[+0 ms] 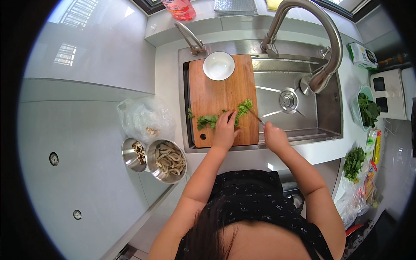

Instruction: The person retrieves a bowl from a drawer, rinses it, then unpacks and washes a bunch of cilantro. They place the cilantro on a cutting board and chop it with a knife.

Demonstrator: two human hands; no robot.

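Note:
A wooden cutting board [224,94] lies over the left part of the steel sink. Leafy green herbs [208,121] lie across its lower part, and chopped green pieces [245,105] are bunched near its right edge. My left hand [225,128] presses on the herbs with its fingers bent. In my right hand [274,135], at the board's right edge, is a kitchen knife [256,117], seen nearly edge-on, its blade at the chopped pieces. A white bowl [218,66] sits at the top of the board.
Two steel bowls stand at the left, one with pale strips [169,159], the other with chopped pieces [139,152]. A plastic bag [146,117] lies behind them. The faucet [334,45] arches over the sink basin [276,84]. Greens in a basket [357,110] and more herbs [354,162] are at the right.

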